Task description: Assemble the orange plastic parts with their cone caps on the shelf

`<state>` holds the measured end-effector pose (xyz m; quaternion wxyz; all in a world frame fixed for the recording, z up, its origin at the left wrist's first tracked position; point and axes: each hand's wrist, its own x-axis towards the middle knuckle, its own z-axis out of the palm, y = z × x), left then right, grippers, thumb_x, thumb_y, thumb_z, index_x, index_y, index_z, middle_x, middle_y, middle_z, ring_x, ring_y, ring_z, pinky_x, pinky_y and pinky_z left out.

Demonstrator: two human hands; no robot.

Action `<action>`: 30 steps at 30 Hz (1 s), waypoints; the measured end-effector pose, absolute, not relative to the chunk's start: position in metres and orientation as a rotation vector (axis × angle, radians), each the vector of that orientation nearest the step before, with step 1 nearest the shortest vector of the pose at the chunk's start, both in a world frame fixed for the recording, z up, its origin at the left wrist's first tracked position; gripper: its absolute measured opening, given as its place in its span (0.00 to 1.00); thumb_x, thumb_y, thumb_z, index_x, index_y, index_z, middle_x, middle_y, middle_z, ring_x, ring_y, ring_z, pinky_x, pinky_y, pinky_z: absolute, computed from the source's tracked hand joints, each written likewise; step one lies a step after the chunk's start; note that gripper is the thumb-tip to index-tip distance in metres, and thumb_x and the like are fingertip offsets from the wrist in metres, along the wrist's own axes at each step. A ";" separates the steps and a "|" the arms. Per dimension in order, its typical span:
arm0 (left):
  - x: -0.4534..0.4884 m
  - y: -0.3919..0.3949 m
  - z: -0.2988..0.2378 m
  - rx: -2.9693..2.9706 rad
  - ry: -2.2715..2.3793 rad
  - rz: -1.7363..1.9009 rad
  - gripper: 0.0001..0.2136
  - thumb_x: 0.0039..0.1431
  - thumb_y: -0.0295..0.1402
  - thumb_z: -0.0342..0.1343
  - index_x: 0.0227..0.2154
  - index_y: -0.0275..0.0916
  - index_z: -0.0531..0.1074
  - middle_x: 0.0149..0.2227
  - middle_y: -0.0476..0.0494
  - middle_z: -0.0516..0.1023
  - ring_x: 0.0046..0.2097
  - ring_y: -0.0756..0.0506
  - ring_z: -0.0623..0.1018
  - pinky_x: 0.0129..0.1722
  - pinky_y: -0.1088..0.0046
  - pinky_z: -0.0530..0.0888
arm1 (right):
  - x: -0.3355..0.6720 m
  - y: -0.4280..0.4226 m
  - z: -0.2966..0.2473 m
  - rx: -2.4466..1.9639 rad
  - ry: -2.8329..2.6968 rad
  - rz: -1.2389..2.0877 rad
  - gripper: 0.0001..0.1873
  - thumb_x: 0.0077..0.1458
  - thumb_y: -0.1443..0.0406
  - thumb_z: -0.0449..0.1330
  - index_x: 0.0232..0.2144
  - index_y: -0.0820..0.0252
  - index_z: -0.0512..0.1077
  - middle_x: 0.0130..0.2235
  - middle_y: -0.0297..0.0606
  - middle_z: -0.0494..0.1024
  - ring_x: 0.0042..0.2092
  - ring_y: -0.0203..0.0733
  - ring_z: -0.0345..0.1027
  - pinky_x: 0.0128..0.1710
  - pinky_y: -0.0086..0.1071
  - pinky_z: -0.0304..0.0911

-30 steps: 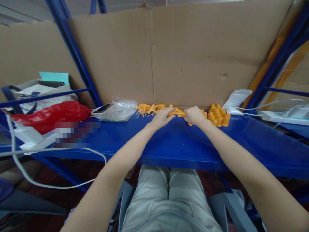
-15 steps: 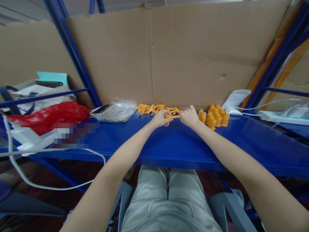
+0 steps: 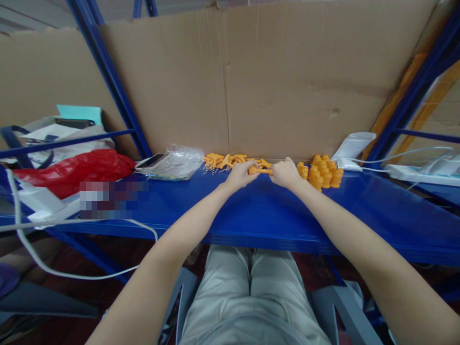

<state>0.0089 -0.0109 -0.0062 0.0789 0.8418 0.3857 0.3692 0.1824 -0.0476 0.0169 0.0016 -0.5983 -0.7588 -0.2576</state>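
My left hand (image 3: 240,175) and my right hand (image 3: 285,173) are both closed on one small orange plastic part (image 3: 261,170), held between them just above the blue shelf (image 3: 251,211). Behind the hands, against the cardboard, lies a loose row of flat orange pieces (image 3: 224,160). To the right of my right hand stands a cluster of upright orange parts (image 3: 323,171). Small metal springs (image 3: 212,168) lie by the flat pieces.
A clear plastic bag over a phone (image 3: 172,163) lies left of the hands. Further left are a red bag (image 3: 72,170) and white cables (image 3: 72,225). A white pouch (image 3: 352,146) and a power strip (image 3: 420,173) sit at the right. A cardboard sheet (image 3: 269,81) backs the shelf.
Both hands drew back from the pile with an orange part between them, then shifted slightly toward the cardboard again. The cluster of upright parts stays in place.
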 end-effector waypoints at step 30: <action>0.010 -0.015 -0.005 2.079 1.109 0.833 0.07 0.62 0.25 0.54 0.42 0.39 0.66 0.14 0.60 0.64 0.13 0.52 0.68 0.15 0.81 0.66 | 0.178 -0.047 0.012 -1.824 -2.314 -0.800 0.18 0.60 0.69 0.49 0.43 0.70 0.78 0.39 0.57 0.82 0.41 0.52 0.76 0.46 0.40 0.50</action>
